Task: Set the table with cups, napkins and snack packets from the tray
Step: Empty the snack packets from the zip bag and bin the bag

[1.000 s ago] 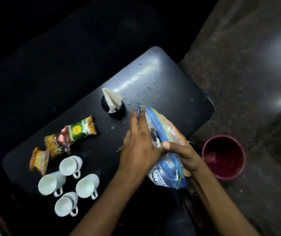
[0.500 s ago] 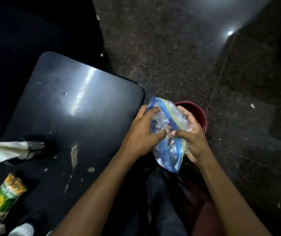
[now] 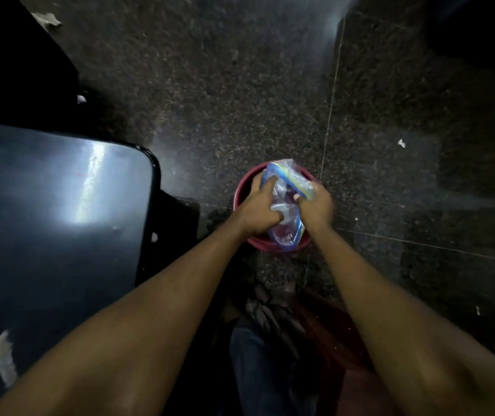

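Right now both hands hold a clear plastic bag [image 3: 285, 205] over a round red bucket [image 3: 241, 190] that sits on the floor beside the table [image 3: 60, 205]. The left hand [image 3: 258, 207] is closed on the near side of the bag, with its fingers pressed into the soft plastic. The right hand [image 3: 315, 205] is closed on the other side, pinching the edge near the blue and yellow strip at the top. The bag is held up on end, its lower part down inside the bucket, likely so it can be dropped in there or so nothing spills on the floor. That is only a guess.

The bag is thin, crinkly and see-through, with shiny folds. What is inside is too blurry to tell. The bucket looks like smooth hard plastic with a plain round rim. The floor [image 3: 240, 85] is dark speckled stone with thin lines between big tiles, and small white scraps lie on it. The table is black and glossy with a rounded corner, and a bright streak of light shines on it.

No cups, napkins or snack packets show on the part of the table in view. So how far the table setting has come cannot be told from here. This step looks like tidying away an empty wrapper.
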